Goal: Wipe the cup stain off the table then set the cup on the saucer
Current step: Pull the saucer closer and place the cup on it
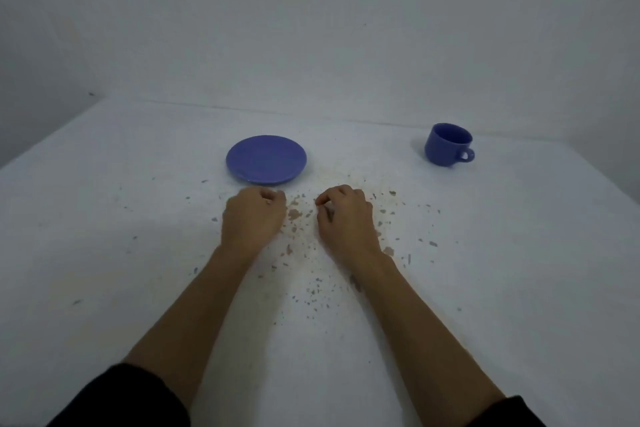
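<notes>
A blue saucer (266,159) lies on the white table (104,218), just beyond my left hand. A blue cup (447,144) stands upright at the far right, its handle pointing right, well apart from both hands. A faint brownish stain with many brown flecks (301,218) spreads over the table between and around my hands. My left hand (252,218) rests on the table with its fingers curled in. My right hand (346,215) rests beside it, fingers curled, with something small and white barely visible under the fingertips; I cannot tell what it is.
A plain white wall (311,28) rises behind the table's far edge. The table's left edge runs diagonally at the far left. Dark sleeves (121,399) cover my upper forearms at the bottom of the view.
</notes>
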{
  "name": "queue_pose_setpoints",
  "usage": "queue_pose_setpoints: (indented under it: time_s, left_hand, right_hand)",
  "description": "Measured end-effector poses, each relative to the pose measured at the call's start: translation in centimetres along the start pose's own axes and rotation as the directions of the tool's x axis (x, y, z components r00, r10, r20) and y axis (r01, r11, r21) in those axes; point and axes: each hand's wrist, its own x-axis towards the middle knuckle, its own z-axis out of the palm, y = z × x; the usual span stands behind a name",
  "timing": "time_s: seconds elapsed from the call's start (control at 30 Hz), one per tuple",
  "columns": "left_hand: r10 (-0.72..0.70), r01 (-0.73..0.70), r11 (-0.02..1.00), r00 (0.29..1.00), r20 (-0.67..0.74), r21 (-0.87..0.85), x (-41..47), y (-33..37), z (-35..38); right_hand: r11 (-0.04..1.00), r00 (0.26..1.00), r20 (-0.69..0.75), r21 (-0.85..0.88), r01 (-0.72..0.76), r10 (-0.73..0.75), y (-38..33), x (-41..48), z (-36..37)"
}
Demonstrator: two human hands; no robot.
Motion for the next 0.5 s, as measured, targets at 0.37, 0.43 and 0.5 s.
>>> queue_pose_setpoints:
  time_s: [0.37, 0.43, 0.5]
  left_hand:
    - [-0.332, 0.415, 0.635, 0.908, 0.255, -0.651, 5.6, 0.6, -1.8]
    - [-0.318, 0.404, 0.618, 0.913, 0.256, -0.675, 5.7, 0.8, -1.1]
    - [-0.286, 0.400, 0.636, 0.916, 0.280, -0.660, 5.3, 1.5, -0.2]
  right_hand:
    - [0.998, 0.999, 0.015, 0.039, 0.040, -0.040, 0.2, -0.7, -0.3]
    - [0.997, 0.998, 0.008, 0.047, 0.056, -0.056, 0.2, -0.8, -0.4]
    - [0.996, 0.997, -0.009, 0.051, 0.073, -0.073, 0.1, -0.9, -0.4]
